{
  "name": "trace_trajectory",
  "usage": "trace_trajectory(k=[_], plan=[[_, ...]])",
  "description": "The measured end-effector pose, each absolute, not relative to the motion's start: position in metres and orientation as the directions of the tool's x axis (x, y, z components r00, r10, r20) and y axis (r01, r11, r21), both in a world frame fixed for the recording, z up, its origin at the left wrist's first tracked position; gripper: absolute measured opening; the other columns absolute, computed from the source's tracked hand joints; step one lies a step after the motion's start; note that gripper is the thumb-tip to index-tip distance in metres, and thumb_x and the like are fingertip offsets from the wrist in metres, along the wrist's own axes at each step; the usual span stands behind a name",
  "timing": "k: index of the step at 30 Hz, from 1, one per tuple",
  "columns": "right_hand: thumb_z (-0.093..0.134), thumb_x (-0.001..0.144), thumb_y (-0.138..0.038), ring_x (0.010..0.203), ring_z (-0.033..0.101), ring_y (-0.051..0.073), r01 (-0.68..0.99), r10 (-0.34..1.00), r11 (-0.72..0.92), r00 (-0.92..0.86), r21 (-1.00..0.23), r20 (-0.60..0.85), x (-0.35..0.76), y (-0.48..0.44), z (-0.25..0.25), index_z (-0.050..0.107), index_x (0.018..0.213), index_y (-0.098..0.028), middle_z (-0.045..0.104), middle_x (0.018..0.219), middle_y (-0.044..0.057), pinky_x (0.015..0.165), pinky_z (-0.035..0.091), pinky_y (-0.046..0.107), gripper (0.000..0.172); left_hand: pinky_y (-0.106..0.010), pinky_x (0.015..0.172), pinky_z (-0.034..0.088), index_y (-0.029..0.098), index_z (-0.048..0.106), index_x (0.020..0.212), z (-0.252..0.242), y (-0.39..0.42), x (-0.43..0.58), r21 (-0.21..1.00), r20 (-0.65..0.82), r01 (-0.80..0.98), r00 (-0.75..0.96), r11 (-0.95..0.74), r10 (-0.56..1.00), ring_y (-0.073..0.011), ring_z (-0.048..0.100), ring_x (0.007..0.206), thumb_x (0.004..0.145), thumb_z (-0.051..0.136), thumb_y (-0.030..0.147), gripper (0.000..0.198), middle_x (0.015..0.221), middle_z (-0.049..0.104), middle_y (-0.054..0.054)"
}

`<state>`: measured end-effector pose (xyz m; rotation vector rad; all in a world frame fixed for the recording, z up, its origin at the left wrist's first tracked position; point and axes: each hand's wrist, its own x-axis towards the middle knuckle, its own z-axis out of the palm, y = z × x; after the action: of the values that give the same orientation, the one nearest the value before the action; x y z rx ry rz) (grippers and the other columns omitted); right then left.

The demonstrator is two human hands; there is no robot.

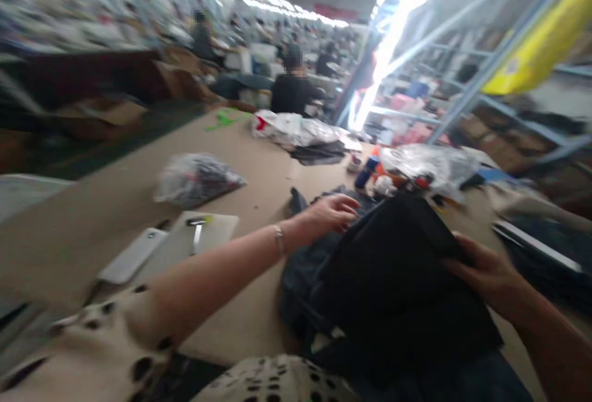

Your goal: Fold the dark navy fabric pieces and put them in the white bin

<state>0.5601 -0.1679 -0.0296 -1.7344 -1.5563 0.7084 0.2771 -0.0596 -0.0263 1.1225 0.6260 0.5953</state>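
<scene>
A black piece of cloth is raised over a heap of dark blue fabric at the table's near edge. On the right, my right hand pinches the black cloth by its upper right edge, thumb in front. My left hand reaches over the dark fabric, beside the cloth's upper left edge, with its fingers apart and nothing visible in them. The picture is blurred by motion.
The brown table holds a clear bag of dark items, a white board with a small tool, and plastic bags at the back right. A person in black sits beyond. Metal shelving stands to the right.
</scene>
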Motion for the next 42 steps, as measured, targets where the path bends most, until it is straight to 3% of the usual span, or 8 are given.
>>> trace_trajectory(k=[4,9,13,14,17,25,35,42], plan=[[0.062,0.071,-0.047,0.079,0.062,0.024,0.580,0.903,-0.372,0.409,-0.724,-0.136,0.666,-0.249,-0.029,0.056,0.101,-0.021,0.066,0.089,0.008,0.068,0.051,0.034,0.040,-0.022,0.058,0.045,0.013,0.062,0.086,-0.086,-0.039,0.267,0.944,-0.329,0.195,0.516,0.265,0.791,-0.0116,0.058,0.064,0.062,0.068,0.035,0.033,0.082,0.065,-0.005],[0.062,0.063,-0.041,0.094,0.057,0.031,0.776,0.788,-0.499,0.591,-0.386,0.171,0.698,-0.282,-0.073,0.061,0.098,-0.016,0.060,0.105,0.015,0.083,0.044,0.046,0.043,-0.021,0.051,0.038,0.014,0.059,0.074,-0.148,-0.082,0.263,0.860,-0.490,0.403,0.485,0.312,0.724,-0.0108,0.050,0.054,0.058,0.061,0.034,0.025,0.059,0.057,0.002],[0.059,0.069,-0.041,0.078,0.061,0.020,0.271,0.827,-0.469,0.470,-0.840,-0.310,0.598,-0.253,-0.136,0.063,0.093,-0.017,0.064,0.092,0.009,0.068,0.049,0.033,0.034,-0.022,0.051,0.034,0.016,0.058,0.065,-0.180,-0.114,0.285,0.857,-0.441,0.497,0.566,0.139,0.696,-0.0107,0.043,0.052,0.058,0.052,0.028,0.015,0.052,0.049,0.004],[0.064,0.065,-0.037,0.075,0.061,0.019,-0.018,0.779,-0.509,0.417,-0.861,-0.469,0.567,-0.242,-0.155,0.063,0.094,-0.016,0.065,0.091,0.009,0.066,0.049,0.032,0.036,-0.023,0.052,0.034,0.016,0.058,0.064,-0.184,-0.120,0.292,0.858,-0.425,0.502,0.585,0.103,0.691,-0.0112,0.044,0.054,0.059,0.051,0.027,0.014,0.053,0.050,0.004],[0.061,0.069,-0.038,0.066,0.060,0.016,-0.235,0.718,-0.511,0.412,-0.827,-0.561,0.495,-0.211,-0.207,0.056,0.105,-0.015,0.064,0.090,0.009,0.058,0.050,0.030,0.043,-0.023,0.058,0.036,0.016,0.059,0.065,-0.192,-0.129,0.307,0.872,-0.381,0.487,0.623,0.042,0.683,-0.0126,0.048,0.059,0.061,0.049,0.024,0.013,0.058,0.055,0.002],[0.059,0.071,-0.039,0.047,0.052,0.011,-0.304,0.729,-0.382,0.481,-0.873,-0.487,0.481,-0.180,-0.235,0.052,0.103,-0.017,0.059,0.064,-0.001,0.042,0.040,0.020,0.039,-0.024,0.059,0.038,0.014,0.061,0.078,-0.195,-0.130,0.318,0.885,-0.346,0.465,0.647,0.008,0.679,-0.0137,0.051,0.062,0.067,0.051,0.023,0.017,0.067,0.060,-0.001],[0.056,0.075,-0.043,0.079,0.062,0.020,-0.161,0.880,-0.205,0.401,-0.965,-0.254,0.444,-0.171,-0.223,0.059,0.104,-0.019,0.066,0.092,0.005,0.063,0.049,0.028,0.037,-0.021,0.045,0.037,0.017,0.050,0.097,-0.183,-0.114,0.336,0.875,-0.445,0.414,0.483,0.252,0.754,-0.0123,0.051,0.054,0.075,0.054,0.044,0.035,0.070,0.054,0.000],[0.063,0.071,-0.038,0.087,0.061,0.023,-0.109,0.925,-0.163,0.330,-0.981,-0.190,0.430,-0.170,-0.221,0.061,0.098,-0.020,0.066,0.086,0.003,0.078,0.048,0.034,0.032,-0.018,0.043,0.032,0.017,0.046,0.071,-0.189,-0.100,0.330,0.876,-0.450,0.380,0.425,0.297,0.785,-0.0083,0.044,0.048,0.068,0.051,0.011,0.008,0.056,0.046,0.005]])
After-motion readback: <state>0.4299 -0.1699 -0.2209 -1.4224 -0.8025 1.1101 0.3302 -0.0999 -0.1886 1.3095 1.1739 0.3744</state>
